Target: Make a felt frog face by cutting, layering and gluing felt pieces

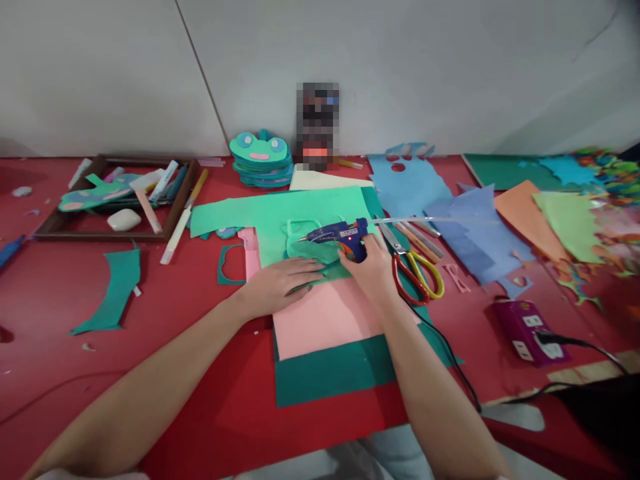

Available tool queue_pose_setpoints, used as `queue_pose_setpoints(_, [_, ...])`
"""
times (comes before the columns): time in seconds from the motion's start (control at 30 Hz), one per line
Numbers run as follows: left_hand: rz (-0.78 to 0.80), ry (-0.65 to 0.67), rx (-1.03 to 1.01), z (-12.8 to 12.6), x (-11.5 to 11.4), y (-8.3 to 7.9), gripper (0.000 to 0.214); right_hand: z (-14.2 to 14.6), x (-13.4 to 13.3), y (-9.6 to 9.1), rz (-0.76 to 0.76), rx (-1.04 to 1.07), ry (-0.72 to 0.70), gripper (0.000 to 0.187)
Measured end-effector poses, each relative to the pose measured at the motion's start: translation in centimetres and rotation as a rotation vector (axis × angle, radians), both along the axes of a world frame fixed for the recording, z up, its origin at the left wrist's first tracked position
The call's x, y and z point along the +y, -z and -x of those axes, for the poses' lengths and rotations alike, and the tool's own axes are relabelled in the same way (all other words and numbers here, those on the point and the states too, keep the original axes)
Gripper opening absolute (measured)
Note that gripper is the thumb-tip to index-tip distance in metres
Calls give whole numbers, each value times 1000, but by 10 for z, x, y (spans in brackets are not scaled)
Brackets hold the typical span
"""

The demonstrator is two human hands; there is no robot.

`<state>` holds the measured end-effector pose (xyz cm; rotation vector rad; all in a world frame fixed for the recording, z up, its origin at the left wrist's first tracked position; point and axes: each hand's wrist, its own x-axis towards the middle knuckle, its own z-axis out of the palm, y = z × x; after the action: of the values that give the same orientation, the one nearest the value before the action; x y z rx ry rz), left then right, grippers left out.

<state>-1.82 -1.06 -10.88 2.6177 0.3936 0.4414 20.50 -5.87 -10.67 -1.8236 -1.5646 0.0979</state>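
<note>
Two hands were at the middle of the frame. At the upper left stood a wooden tray. The left hand lay flat with open fingers on a dark green cut-out, over a pink sheet. Just right, the right hand was clamped around a blue glue gun, nozzle pointing left above the cut-out. Scissors lay further right, then a purple power strip
</note>
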Motion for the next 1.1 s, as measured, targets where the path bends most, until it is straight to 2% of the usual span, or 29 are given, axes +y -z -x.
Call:
queue_pose_setpoints(0.6, [-27,-3,29,0,1,0,35,3,-3,0,56,29,-82,10])
queue_pose_setpoints(1.1, [-79,12,-8,0,2,3,34,5,-4,0,110,59,-82,7])
